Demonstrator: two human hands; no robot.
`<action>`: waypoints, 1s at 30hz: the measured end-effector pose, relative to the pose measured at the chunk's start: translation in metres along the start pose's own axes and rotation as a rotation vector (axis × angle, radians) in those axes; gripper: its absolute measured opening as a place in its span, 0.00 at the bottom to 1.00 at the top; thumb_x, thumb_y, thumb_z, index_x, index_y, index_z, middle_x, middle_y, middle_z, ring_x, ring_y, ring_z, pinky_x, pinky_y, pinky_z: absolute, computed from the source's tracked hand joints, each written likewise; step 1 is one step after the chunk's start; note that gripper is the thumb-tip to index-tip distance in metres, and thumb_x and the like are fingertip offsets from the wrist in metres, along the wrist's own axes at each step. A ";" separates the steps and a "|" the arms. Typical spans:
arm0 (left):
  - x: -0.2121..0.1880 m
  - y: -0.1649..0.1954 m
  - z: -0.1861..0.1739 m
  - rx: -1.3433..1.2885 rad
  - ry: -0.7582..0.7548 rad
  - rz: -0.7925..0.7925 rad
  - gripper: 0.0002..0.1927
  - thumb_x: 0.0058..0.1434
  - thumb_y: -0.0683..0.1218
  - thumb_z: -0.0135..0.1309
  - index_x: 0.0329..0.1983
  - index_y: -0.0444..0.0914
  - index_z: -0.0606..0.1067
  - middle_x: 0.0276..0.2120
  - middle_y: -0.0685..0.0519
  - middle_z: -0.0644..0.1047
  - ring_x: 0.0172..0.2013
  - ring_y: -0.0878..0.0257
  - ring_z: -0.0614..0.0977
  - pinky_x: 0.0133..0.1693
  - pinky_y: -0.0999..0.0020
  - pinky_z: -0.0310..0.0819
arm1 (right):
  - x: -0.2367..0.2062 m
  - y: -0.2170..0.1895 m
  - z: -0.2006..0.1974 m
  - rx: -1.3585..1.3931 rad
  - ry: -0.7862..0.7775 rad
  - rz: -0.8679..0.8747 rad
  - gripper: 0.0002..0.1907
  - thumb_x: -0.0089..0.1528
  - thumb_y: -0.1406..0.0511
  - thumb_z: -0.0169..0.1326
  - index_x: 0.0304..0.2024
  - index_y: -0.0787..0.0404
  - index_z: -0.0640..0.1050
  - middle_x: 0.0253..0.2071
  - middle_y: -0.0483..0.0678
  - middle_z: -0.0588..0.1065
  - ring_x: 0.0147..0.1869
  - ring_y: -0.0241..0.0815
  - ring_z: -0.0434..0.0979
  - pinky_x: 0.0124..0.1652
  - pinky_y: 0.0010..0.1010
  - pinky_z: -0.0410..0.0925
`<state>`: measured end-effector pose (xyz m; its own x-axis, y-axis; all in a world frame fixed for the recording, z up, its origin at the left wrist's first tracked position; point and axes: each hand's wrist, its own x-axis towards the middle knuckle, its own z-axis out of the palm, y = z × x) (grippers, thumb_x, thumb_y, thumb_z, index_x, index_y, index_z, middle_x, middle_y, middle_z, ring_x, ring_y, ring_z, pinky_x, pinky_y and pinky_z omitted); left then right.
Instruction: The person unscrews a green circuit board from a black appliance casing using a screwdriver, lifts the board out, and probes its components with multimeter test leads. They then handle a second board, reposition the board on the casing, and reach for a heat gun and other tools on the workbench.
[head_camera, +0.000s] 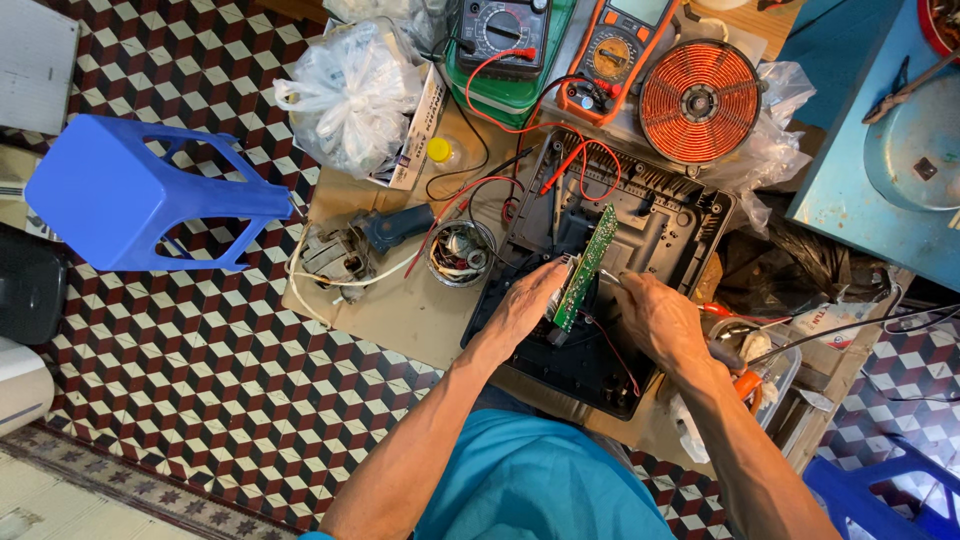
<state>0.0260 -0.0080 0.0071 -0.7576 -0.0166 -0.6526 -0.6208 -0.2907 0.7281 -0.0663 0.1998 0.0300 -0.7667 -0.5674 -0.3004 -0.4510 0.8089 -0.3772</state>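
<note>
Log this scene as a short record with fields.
Left hand: holds the green circuit board tilted on edge
Right hand: touches the board with a thin tool
Under the hands: open black casing
Behind the casing: copper coil, orange meter, black meter
Left of bench: blue stool on its side
</note>
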 end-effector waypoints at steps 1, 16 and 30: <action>0.000 0.001 0.000 0.004 0.000 0.016 0.38 0.66 0.67 0.45 0.71 0.39 0.67 0.66 0.50 0.73 0.67 0.60 0.70 0.64 0.68 0.60 | 0.002 0.002 0.003 0.160 -0.050 0.106 0.13 0.68 0.57 0.51 0.43 0.59 0.75 0.32 0.53 0.76 0.34 0.53 0.78 0.34 0.44 0.70; 0.001 0.003 0.004 0.034 -0.021 -0.068 0.38 0.65 0.67 0.42 0.73 0.43 0.64 0.69 0.50 0.68 0.70 0.58 0.65 0.65 0.64 0.59 | 0.034 -0.021 0.006 0.863 -0.220 0.544 0.15 0.66 0.57 0.52 0.38 0.62 0.77 0.30 0.43 0.74 0.26 0.32 0.63 0.26 0.29 0.60; 0.009 -0.006 -0.017 0.016 0.179 0.140 0.37 0.67 0.67 0.42 0.70 0.38 0.68 0.63 0.47 0.74 0.63 0.57 0.73 0.61 0.64 0.64 | 0.024 -0.014 0.011 0.462 -0.053 0.353 0.11 0.67 0.63 0.53 0.45 0.66 0.77 0.37 0.59 0.79 0.37 0.49 0.81 0.36 0.40 0.72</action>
<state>0.0267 -0.0227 -0.0069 -0.7892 -0.2259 -0.5711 -0.5167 -0.2584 0.8163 -0.0736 0.1732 0.0181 -0.8052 -0.2925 -0.5159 0.0825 0.8063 -0.5858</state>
